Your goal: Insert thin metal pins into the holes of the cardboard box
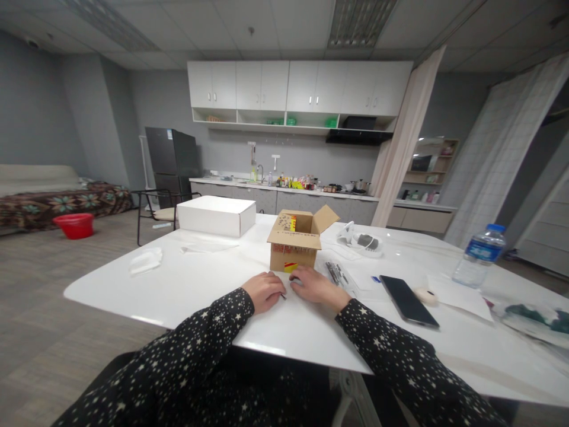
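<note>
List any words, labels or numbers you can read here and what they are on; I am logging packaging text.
None can be read.
Cardboard box: red and yellow print on the front and inside flap, too blurred to read.
Water bottle: blue label, text too small to read.
White box: no print visible.
Phone: dark screen.

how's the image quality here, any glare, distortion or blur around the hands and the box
Head view: wide-angle distortion bends the white table edge and stretches the corners; ceiling light gives soft glare on the glossy tabletop and on the black phone. Left hand and right hand look slightly soft, with a faint shadow beneath them; the cardboard box is sharp enough, but its print is unreadable.
</note>
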`<move>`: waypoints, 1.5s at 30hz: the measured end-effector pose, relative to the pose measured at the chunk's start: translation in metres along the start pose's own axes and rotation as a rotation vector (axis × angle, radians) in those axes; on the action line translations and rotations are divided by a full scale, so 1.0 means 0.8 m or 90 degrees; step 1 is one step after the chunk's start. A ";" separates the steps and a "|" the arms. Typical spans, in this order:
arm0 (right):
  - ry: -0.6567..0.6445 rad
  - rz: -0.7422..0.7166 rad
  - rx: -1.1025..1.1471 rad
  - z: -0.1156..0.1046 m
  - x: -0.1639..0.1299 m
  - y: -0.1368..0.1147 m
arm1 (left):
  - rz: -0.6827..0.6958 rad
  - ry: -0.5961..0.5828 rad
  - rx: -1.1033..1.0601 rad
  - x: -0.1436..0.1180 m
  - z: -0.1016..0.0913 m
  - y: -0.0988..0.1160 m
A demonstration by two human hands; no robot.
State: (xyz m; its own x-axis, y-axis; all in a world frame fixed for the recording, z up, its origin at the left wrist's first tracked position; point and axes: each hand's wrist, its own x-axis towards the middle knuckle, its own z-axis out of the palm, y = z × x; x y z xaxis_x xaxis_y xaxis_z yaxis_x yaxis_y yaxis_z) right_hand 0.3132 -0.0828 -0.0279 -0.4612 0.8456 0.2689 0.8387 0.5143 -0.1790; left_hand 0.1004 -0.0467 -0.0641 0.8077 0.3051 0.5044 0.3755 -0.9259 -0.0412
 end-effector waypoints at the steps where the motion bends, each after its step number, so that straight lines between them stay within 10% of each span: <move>1: 0.002 -0.002 0.001 0.000 0.000 0.001 | -0.003 -0.001 0.003 0.000 0.001 0.000; 45: -0.009 0.006 -0.003 -0.001 0.000 0.003 | -0.090 0.023 0.015 -0.013 -0.010 -0.005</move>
State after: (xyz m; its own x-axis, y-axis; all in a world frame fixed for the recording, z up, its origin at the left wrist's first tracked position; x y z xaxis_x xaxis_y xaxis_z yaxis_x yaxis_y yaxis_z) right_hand 0.3154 -0.0818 -0.0272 -0.4571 0.8526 0.2533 0.8446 0.5054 -0.1768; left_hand 0.0871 -0.0480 -0.0619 0.7290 0.4243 0.5371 0.4959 -0.8683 0.0128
